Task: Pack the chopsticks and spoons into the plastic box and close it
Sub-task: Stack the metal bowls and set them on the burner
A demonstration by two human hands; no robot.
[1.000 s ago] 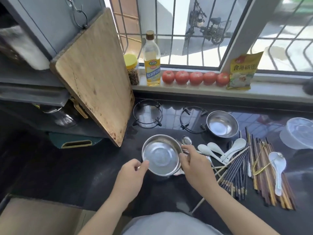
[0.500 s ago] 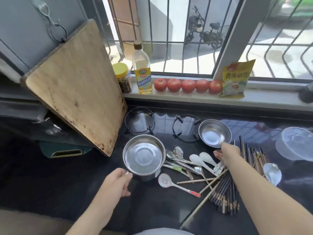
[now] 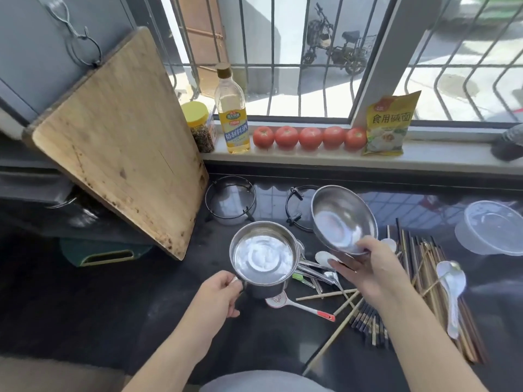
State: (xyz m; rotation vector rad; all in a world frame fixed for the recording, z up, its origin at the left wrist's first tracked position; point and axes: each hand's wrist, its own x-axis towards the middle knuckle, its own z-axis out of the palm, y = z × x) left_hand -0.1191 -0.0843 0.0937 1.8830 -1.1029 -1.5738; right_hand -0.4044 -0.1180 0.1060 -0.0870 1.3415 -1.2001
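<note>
Steel bowl (image 3: 343, 219) in right hand (image 3: 376, 271) fingers (image 3: 343, 265)

We see polished, mirror-bright metal in the steel cup (image 3: 261, 258) and the tilted steel bowl (image 3: 343, 219). The counter (image 3: 85, 301) is dark and glossy, reflecting the window. The cutting board (image 3: 119, 142) is matt, stained wood. The chopsticks (image 3: 418, 267) look wooden, some dark-lacquered; the white spoons (image 3: 452, 281) shine like glazed ceramic, and the plastic box (image 3: 492, 233) is clear and smooth
</note>
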